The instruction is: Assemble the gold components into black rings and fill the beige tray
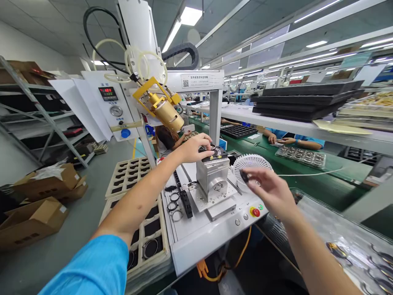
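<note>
The left hand [196, 149] grips the dark ring [215, 154] on top of the metal block [213, 177], and the right hand [272, 191] pinches a small dark piece [244, 176] near the white fan [252, 163], which could slip and drop out of reach if the pinch loosens.

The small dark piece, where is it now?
The small dark piece is right of centre in the head view, pinched by the right hand before the white fan, right of the metal fixture block.

Fixture block [213, 174] on machine base [199, 233], dispenser [164, 110] above; compartment trays [127, 174] left of base, fan [251, 163] just right; cardboard boxes [33, 217] on floor far left.
</note>
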The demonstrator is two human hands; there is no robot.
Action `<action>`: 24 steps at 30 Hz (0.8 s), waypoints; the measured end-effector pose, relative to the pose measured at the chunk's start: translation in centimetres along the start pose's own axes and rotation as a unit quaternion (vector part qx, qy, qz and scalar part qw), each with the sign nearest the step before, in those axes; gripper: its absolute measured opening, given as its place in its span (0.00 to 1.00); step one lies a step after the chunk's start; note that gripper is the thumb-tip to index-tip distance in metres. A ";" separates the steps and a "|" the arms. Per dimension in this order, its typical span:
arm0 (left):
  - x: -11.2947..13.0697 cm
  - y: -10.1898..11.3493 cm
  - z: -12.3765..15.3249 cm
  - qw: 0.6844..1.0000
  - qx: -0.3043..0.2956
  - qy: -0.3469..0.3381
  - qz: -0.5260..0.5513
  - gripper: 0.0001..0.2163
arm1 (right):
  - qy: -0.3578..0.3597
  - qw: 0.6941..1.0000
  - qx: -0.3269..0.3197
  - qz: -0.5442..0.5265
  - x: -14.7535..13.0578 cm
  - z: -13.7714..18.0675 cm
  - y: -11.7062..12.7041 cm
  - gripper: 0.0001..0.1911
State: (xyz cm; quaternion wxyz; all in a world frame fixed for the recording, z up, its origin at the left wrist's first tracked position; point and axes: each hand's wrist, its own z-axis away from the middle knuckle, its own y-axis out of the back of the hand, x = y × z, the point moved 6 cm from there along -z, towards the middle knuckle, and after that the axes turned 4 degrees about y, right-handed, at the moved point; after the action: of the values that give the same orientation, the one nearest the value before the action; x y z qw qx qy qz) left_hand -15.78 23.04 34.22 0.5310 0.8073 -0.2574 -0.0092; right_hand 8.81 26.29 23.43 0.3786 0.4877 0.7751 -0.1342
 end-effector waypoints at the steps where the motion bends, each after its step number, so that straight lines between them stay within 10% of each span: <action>1: -0.2 -0.2 -0.3 1.000 -0.030 0.007 0.003 0.11 | -0.022 1.000 0.007 0.003 0.4 2.6 0.6 0.17; 11: 1.4 -2.5 1.7 0.987 -0.083 0.115 -0.075 0.31 | -0.289 0.957 0.011 0.004 7.9 20.4 2.2 0.21; 16: 1.3 -3.3 2.6 0.985 -0.101 0.105 -0.091 0.43 | -0.351 0.934 -0.011 0.058 12.6 20.9 2.0 0.34; 24: 5.1 -1.4 7.0 0.986 -0.094 0.109 -0.089 0.34 | -0.341 0.903 -0.123 0.230 15.4 18.3 -0.1 0.45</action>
State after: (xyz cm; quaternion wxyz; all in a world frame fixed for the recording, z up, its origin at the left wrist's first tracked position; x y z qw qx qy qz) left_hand -12.78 15.32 31.28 0.6263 0.7697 -0.1233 0.0077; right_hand 13.39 25.77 -0.03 0.6974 0.5264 0.4748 -0.1051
